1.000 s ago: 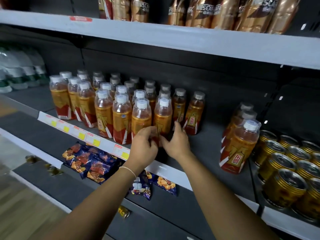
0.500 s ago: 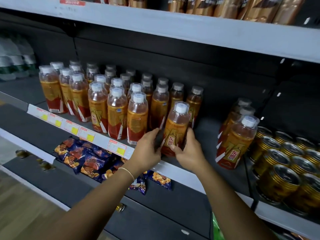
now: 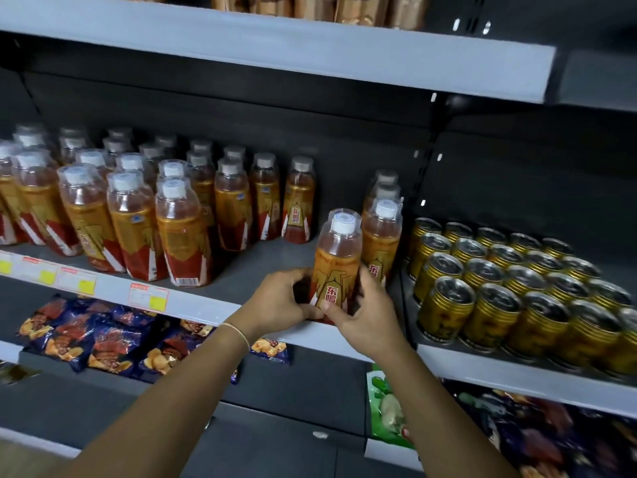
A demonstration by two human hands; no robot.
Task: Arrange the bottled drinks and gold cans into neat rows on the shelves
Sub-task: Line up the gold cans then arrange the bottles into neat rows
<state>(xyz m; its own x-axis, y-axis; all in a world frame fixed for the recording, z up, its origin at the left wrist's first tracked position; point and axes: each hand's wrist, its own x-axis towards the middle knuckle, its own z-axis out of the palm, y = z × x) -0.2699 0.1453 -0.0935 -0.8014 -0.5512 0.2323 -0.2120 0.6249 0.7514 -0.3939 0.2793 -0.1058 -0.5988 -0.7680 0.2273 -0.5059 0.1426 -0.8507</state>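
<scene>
Both hands — left hand [image 3: 280, 302] and right hand [image 3: 362, 314] — clasp an upright amber plastic bottle with a white cap [image 3: 336, 262]; ribbed gold cans [image 3: 496, 288] stand right of the right hand.

Bottle [image 3: 336, 257] moved R, prob. set down.

You can read the red characters 东鹏, one above the other on a pale panel, on the front bottle [image 3: 336, 270] in your grasp. They appear again on the rear bottle [image 3: 298, 215] at the right end of the back row. On the neighbouring bottle [image 3: 381, 236] just right of yours, only 东 shows. Print on the price tags [image 3: 148, 296], snack packets [image 3: 103, 339] and gold cans [image 3: 444, 305] is too blurred to read.
</scene>
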